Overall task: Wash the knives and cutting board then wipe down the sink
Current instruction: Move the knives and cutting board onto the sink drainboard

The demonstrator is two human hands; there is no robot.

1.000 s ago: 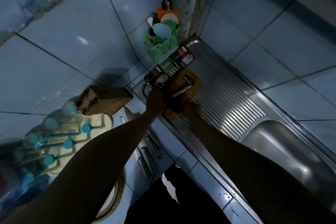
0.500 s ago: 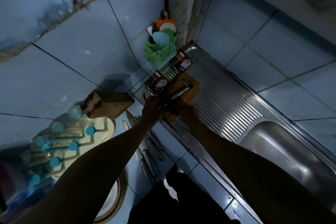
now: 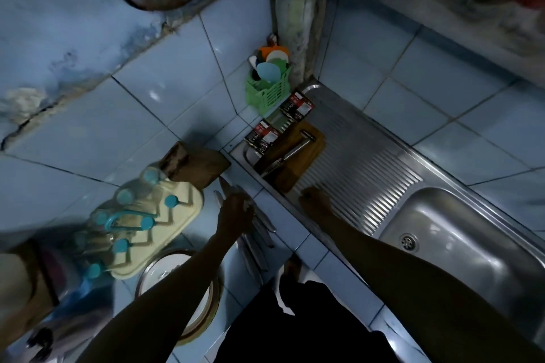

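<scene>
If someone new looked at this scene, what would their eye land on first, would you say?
Probably the wooden cutting board on the ribbed steel drainboard, with a metal-handled knife lying across it. Next, the left hand on a row of knives lying on the blue tiled counter, while the right hand rests at the drainboard's near edge. The bright green utensil basket in the corner stands out too.

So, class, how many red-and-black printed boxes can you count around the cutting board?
2. One box sits at the cutting board's left corner, by the sink's edge; the other box stands farther back, beside the green basket. More could be hidden in the dim light.
</scene>
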